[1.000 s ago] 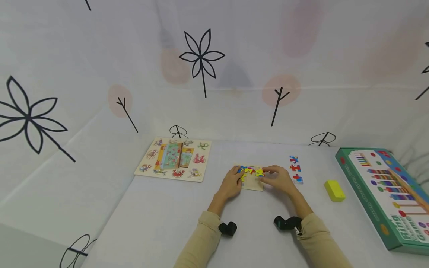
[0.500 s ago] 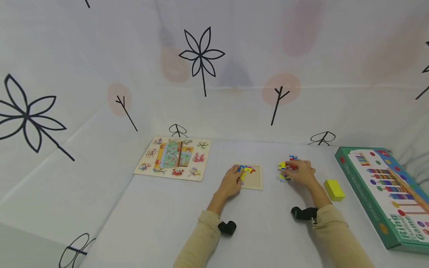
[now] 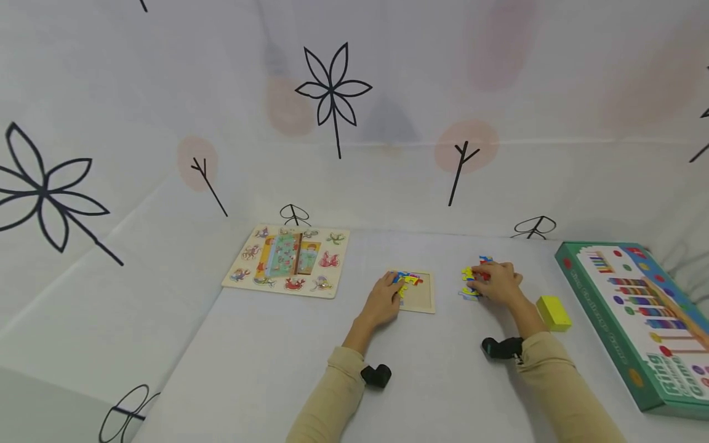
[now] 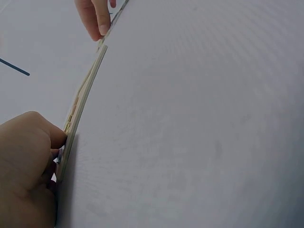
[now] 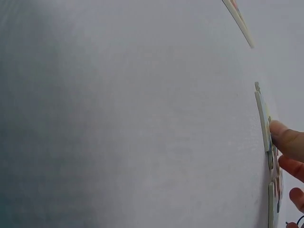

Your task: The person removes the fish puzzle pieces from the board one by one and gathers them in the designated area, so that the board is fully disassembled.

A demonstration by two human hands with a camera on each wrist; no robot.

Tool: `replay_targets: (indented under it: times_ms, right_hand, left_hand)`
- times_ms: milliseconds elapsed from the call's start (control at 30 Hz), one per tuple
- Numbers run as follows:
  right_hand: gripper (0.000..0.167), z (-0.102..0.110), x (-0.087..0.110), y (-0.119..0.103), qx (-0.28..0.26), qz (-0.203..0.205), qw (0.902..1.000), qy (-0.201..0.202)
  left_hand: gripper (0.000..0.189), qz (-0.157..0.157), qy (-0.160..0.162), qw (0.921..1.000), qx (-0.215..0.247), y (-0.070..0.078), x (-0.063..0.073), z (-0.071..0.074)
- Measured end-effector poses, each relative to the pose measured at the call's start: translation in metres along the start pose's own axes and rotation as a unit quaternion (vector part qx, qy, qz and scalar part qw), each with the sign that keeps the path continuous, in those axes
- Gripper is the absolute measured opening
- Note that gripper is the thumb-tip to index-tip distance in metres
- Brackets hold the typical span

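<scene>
A shallow wooden puzzle tray (image 3: 419, 300) lies mid-table, with joined yellow, blue and red jigsaw pieces (image 3: 408, 280) along its upper left. My left hand (image 3: 381, 301) grips the tray at its left edge; in the left wrist view the thumb (image 4: 56, 137) meets the tray's side. Right of the tray, my right hand (image 3: 498, 284) is low over a small column of jigsaw pieces, partly covering it. Its thumb (image 5: 280, 130) bears on a yellow-and-blue jigsaw piece (image 5: 262, 121) in the right wrist view, with curled fingers just behind. A red piece (image 3: 485, 259) shows beyond the fingers.
A larger wooden sea-animal puzzle board (image 3: 334, 286) lies at the back left. To the right are a yellow block (image 3: 552, 314), close to the right wrist, and a big green game box (image 3: 609, 332). A patterned white cloth (image 3: 388, 184) hangs behind the table.
My right hand has moved right from the tray to the column of pieces, carrying a yellow jigsaw piece out of the tray. My left hand has stayed on the tray.
</scene>
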State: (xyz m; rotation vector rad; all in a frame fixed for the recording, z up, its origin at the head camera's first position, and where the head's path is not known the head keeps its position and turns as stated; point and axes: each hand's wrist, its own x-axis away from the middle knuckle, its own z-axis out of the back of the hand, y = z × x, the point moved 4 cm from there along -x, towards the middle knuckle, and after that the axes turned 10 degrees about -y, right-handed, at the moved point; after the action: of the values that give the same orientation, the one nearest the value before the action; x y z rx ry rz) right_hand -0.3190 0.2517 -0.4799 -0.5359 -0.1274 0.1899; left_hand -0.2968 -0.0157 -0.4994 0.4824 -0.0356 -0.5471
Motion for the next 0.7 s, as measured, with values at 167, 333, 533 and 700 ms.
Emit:
replay_targets:
  times_ms: [167, 333, 533, 700]
  right_hand:
    - [0.047, -0.0002, -0.001, -0.0012, -0.006, 0.007, 0.9999, -0.004]
    - [0.047, -0.0012, -0.0006, -0.0005, -0.013, 0.005, 0.9999, -0.004]
    - [0.047, -0.0025, 0.0003, 0.0, -0.014, -0.004, 0.9999, -0.005]
    - [0.047, -0.0029, 0.0009, -0.0006, -0.014, -0.002, 0.9999, -0.004]
  left_hand:
    - [0.041, 0.003, -0.002, 1.0, 0.003, -0.0009, -0.0002, -0.0001]
    - [0.041, 0.005, -0.006, 0.9999, 0.011, -0.001, -0.0004, -0.0005]
    - [0.042, 0.003, -0.008, 0.9999, 0.009, -0.0013, -0.0006, -0.0012]
    - [0.041, 0.003, -0.005, 1.0, 0.007, -0.0014, -0.0011, -0.0014]
